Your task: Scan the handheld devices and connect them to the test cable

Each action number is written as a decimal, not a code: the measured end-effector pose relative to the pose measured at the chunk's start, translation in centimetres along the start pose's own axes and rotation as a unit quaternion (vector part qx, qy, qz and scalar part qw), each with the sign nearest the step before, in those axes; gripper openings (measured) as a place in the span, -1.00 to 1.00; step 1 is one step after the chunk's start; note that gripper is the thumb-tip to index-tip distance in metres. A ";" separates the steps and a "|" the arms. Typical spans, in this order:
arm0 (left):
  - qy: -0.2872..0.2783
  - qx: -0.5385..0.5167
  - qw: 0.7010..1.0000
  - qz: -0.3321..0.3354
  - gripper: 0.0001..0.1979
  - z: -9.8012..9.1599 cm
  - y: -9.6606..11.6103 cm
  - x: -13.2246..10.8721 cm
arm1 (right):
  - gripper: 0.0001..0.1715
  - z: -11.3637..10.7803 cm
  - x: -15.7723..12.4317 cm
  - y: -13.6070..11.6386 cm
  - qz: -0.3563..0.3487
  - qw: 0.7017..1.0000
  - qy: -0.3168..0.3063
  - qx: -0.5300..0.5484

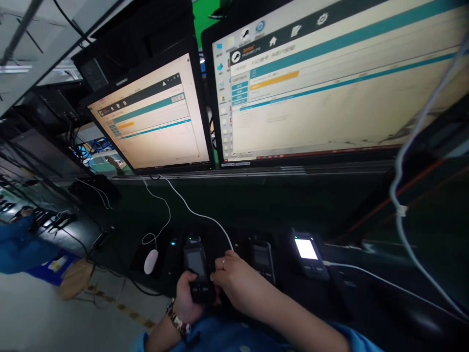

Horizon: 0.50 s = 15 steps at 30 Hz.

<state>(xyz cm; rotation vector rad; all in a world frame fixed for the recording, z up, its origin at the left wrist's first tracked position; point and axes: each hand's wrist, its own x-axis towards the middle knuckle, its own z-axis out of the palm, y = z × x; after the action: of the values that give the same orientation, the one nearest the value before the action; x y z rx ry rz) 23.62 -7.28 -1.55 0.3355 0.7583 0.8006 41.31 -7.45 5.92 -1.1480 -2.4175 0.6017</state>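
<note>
My left hand [186,298] is wrapped round the lower part of a black handheld terminal [197,266], its thumb lying along the side below the dark screen. A small green light glows at the device's top. At the terminal's right side, my right hand [234,278] has its fingers pinched together around the end of a white cable [205,215]. The plug itself is hidden by the fingers, so whether it sits in the device cannot be seen. Beside the right hand lies a second handheld terminal [262,256] with a dark screen, partly behind the forearm.
A third terminal [309,254] with a lit white screen has a white cable plugged into its side. A white mouse [150,262] lies left of my hands. Two monitors [154,122] stand behind the bench. Another white cable [401,210] hangs at right. A person's blue sleeve [18,244] shows far left.
</note>
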 end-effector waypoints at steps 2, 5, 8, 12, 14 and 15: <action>0.022 0.027 0.999 -0.016 -0.67 0.3 0.1 0.7 | -0.73 0.1 -0.3 0.8 -0.009 1.000 0.011 0.006; 0.058 0.070 0.996 -0.026 -0.64 1.1 0.7 2.8 | -0.72 0.9 -0.4 2.8 0.017 0.999 0.045 -0.015; 0.065 0.099 0.993 -0.015 -0.75 2.2 1.2 6.0 | -0.73 2.6 -0.6 5.5 0.104 0.987 0.107 -0.056; 0.039 0.119 0.991 0.045 -0.81 3.5 1.0 10.0 | -0.56 5.4 -2.5 9.0 0.174 0.952 0.232 -0.093; 0.040 0.133 0.989 0.060 -0.80 3.6 0.6 11.2 | -0.52 6.5 -4.4 10.5 0.190 0.937 0.278 -0.098; 0.046 0.141 0.987 0.064 -0.81 3.5 0.5 11.5 | -0.53 6.9 -5.5 11.2 0.201 0.931 0.288 -0.100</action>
<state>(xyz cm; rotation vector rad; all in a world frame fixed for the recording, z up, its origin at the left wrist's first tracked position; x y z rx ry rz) 31.19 1.68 -4.40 0.6090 0.9466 0.8349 47.91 -6.94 -6.72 -1.6513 -1.7793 0.0916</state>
